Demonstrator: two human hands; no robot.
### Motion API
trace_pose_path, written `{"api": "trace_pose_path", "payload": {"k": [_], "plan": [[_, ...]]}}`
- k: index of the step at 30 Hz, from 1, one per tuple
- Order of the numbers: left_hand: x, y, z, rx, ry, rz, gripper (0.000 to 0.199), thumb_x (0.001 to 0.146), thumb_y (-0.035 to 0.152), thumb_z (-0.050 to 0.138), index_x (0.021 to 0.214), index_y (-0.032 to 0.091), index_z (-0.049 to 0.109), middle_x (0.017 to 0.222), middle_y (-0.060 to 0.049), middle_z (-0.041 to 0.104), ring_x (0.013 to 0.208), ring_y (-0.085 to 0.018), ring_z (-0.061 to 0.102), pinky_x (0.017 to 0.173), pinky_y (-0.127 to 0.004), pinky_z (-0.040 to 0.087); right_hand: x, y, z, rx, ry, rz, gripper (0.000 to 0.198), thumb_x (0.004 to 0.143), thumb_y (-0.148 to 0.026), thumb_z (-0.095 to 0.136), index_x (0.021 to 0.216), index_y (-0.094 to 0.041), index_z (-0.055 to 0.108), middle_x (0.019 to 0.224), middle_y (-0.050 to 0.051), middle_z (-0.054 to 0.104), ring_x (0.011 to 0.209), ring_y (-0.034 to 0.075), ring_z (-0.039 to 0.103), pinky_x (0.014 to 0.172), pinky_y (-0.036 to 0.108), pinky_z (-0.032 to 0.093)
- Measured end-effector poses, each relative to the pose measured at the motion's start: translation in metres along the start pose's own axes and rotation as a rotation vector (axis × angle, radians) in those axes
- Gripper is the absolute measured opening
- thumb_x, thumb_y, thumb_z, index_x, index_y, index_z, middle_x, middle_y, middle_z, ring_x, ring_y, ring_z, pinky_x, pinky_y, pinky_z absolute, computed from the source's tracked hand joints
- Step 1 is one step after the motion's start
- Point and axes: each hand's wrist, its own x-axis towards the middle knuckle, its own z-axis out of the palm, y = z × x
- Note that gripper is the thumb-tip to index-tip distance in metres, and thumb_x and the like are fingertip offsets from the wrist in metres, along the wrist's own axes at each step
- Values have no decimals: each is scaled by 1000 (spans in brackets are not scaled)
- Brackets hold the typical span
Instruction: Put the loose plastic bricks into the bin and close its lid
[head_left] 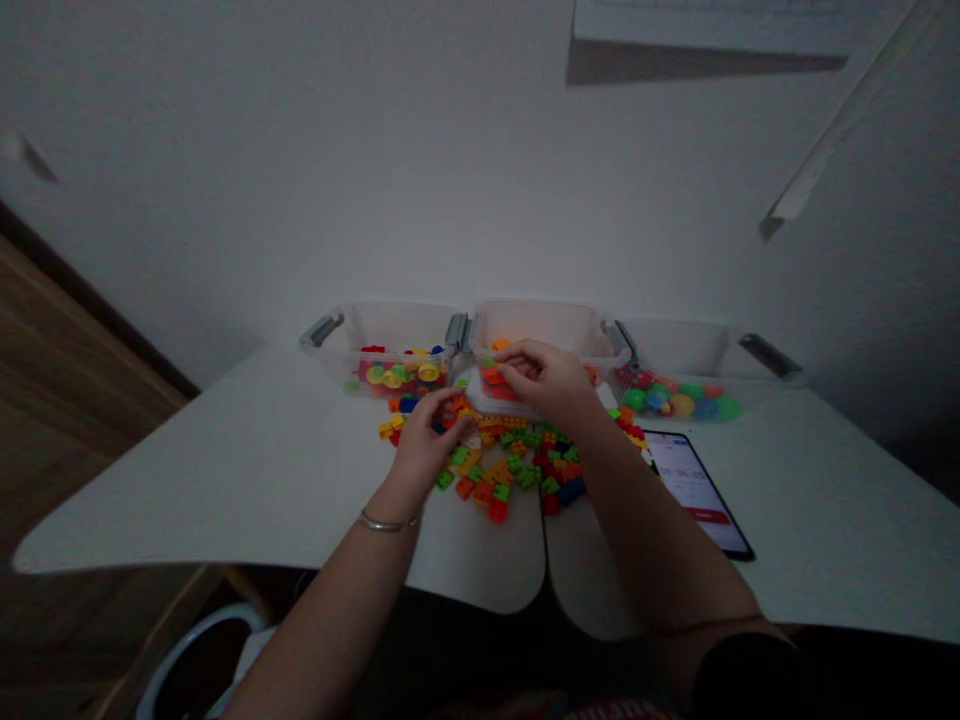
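A loose heap of plastic building bricks (pixel 495 470) in orange, green, yellow, red and blue lies on the white table. At the heap's left side is my left hand (pixel 424 445), fingers curled, with an orange brick (pixel 459 405) between thumb and fingertips. My right hand (pixel 551 383) hovers over the front of the middle clear bin (pixel 551 318). Its thumb and index finger are slightly apart, and I see nothing held between them. Orange bricks (pixel 498 384) show in that bin, partly hidden behind the right hand.
The left clear bin (pixel 397 325) holds mixed colourful pieces. In the right clear bin (pixel 675 345) are round coloured pieces. A phone (pixel 697 495) with a running timer lies right of my right forearm. A seam splits the table (pixel 247 470), and a wall stands behind the bins.
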Motion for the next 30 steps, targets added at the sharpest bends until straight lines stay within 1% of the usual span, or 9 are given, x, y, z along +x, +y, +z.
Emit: {"api": "trace_pose_path", "payload": {"k": [3,6,9,12,15,18,20,26,30], "plan": [[0,3,-2,-25,67,29,35,84,31,68,117,21,64,109,-7,67,86,-18,67,79,-33,59,1,10,21,90,-115,45,10,84,-25,62,90,-18,68,85,3,73,74,14,66,68,25,50],[0,8,-5,41,103,105,27,85,30,68,111,22,65,109,-7,66,99,-20,65,83,-34,59,-2,22,43,218,-212,123,9,83,-28,65,86,-19,63,81,1,71,73,13,66,64,24,50],[-1,12,-7,89,118,155,22,86,30,67,107,23,65,110,-7,66,105,-22,64,86,-36,59,-5,27,61,423,-315,258,11,84,-28,67,83,-21,59,76,-2,70,67,12,66,60,23,51],[-1,13,-6,129,127,181,19,88,30,66,106,24,65,110,-7,67,106,-22,63,89,-39,58,-5,25,71,573,-385,406,14,86,-22,67,79,-22,55,67,-4,68,57,11,64,57,22,52],[-1,12,-5,138,130,191,19,88,30,66,106,23,64,111,-7,68,108,-23,64,92,-40,57,-3,22,72,609,-376,467,17,82,-19,71,78,-21,55,64,-5,67,52,10,62,54,21,51],[-2,11,-5,110,86,157,22,88,30,65,109,23,64,116,-9,68,111,-23,65,94,-41,58,-3,24,70,614,-354,465,18,80,-18,73,79,-22,55,66,-5,68,57,11,65,54,21,52],[-3,11,-4,71,58,139,23,89,29,63,111,23,64,121,-9,68,115,-23,65,97,-42,57,-3,28,68,580,-350,429,16,80,-19,72,82,-22,56,69,-4,69,62,13,68,57,23,53],[-5,12,-5,2,25,123,19,93,27,56,108,23,67,124,-9,70,117,-23,66,103,-45,54,-3,37,58,321,-338,197,18,82,-30,71,96,-20,64,84,1,73,78,16,71,69,27,54],[-4,14,-5,17,47,138,14,91,26,59,102,23,67,117,-8,72,112,-23,66,100,-44,55,-2,35,50,244,-344,132,17,84,-28,69,97,-19,68,91,5,75,84,17,71,74,29,55]]}}
